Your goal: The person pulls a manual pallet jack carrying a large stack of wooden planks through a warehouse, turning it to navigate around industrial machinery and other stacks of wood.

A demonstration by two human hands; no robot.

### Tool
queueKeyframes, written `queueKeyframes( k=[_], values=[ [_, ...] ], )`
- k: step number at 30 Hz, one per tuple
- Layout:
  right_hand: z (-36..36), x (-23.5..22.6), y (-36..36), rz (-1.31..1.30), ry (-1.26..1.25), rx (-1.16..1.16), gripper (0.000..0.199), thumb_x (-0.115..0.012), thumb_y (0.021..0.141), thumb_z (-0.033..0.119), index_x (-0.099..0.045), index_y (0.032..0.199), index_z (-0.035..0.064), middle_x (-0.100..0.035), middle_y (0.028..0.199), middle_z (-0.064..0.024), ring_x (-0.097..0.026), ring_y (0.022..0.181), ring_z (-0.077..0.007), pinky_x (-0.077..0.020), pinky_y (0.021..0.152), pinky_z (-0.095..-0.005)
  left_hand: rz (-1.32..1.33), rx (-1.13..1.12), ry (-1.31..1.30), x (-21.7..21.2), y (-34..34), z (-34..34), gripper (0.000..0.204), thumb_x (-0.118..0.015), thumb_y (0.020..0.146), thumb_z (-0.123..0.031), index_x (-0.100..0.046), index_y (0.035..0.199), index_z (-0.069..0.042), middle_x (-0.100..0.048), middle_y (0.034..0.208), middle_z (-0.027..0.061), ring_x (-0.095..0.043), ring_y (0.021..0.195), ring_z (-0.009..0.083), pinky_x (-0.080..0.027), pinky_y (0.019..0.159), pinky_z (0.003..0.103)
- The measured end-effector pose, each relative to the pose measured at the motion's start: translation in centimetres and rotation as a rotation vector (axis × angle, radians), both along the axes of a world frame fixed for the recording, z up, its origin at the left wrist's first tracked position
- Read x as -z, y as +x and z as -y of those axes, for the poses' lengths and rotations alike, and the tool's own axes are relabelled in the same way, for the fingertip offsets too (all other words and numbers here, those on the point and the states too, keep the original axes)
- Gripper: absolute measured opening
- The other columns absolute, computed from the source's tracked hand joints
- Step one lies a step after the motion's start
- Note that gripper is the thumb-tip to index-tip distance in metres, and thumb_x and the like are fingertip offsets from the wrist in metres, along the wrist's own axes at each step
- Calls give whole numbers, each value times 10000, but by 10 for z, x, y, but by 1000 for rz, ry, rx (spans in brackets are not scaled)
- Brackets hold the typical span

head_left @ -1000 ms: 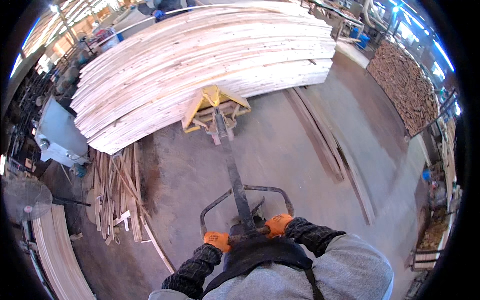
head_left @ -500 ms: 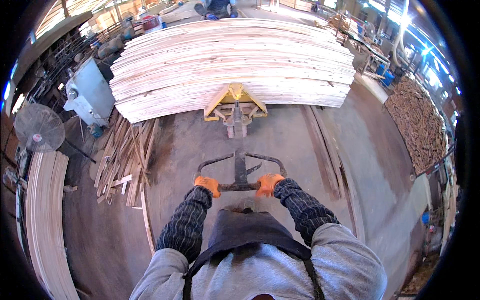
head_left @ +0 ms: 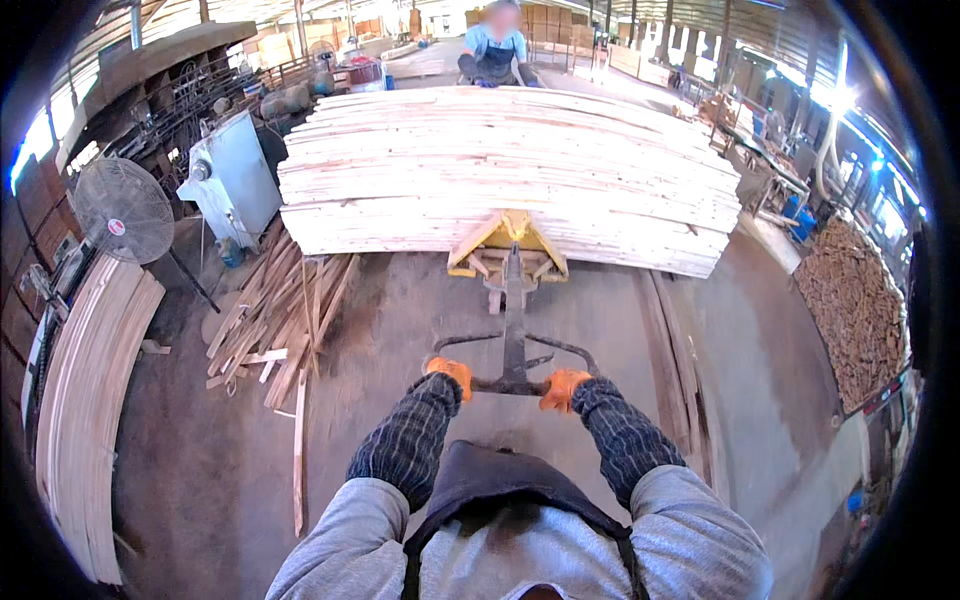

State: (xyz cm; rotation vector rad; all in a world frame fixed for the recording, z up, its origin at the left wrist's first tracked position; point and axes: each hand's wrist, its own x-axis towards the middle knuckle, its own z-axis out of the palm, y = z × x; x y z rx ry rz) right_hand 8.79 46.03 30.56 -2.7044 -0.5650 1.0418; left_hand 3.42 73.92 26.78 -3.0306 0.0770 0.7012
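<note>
Since half a second ago the view has swung so the pallet jack (head_left: 512,300) and its load sit square ahead, and the standing fan now lies farther off to the left. Both hands wear orange gloves: the left hand (head_left: 449,375) is clenched on the left end of the jack's loop handle (head_left: 513,383), the right hand (head_left: 563,388) on the right end. From between them the drawbar runs straight forward to the yellow head of the jack, tucked under a tall stack of pale thin wood sheets (head_left: 510,180) (another person in blue stands at its far side). As a judgement, the load is already on the jack and under way, not yet set down. Loose wood offcuts (head_left: 275,320) lie on the concrete floor (head_left: 400,310) forward and left of the left hand; a heap of brown wood scraps (head_left: 860,310) lies well off right.
</note>
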Motion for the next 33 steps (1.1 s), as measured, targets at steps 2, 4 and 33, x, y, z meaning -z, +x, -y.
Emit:
queueKeyframes(
  k=[2, 4, 33],
  values=[
    [-2, 0, -1, -10, -12, 24, 276, -701, 691, 325, -717, 836, 91, -704, 712, -64, -685, 638, -197, -548, 599, -360, -48, 8, 0, -14, -3, 0, 376, -674, 760, -315, -775, 1094, -172, -747, 1125, 106, -698, 1081, 264, -501, 932, 425],
    [-6, -6, -5, -39, 26, 64, 270, -701, 692, 312, -705, 829, 79, -678, 673, -56, -674, 616, -188, -534, 578, -358, 32, 34, -77, -7, -7, -9, 356, -695, 657, -309, -780, 967, -156, -756, 939, 126, -722, 940, 314, -519, 821, 442],
    [-40, -9, -81, -203, 76, 185, 224, -740, 746, 199, -604, 828, 41, -594, 646, -65, -554, 530, -154, -437, 472, -325, 77, -21, -136, -8, -85, -35, 358, -756, 760, -340, -789, 1069, -163, -744, 1120, 87, -665, 1123, 280, -441, 952, 463]
  ],
)
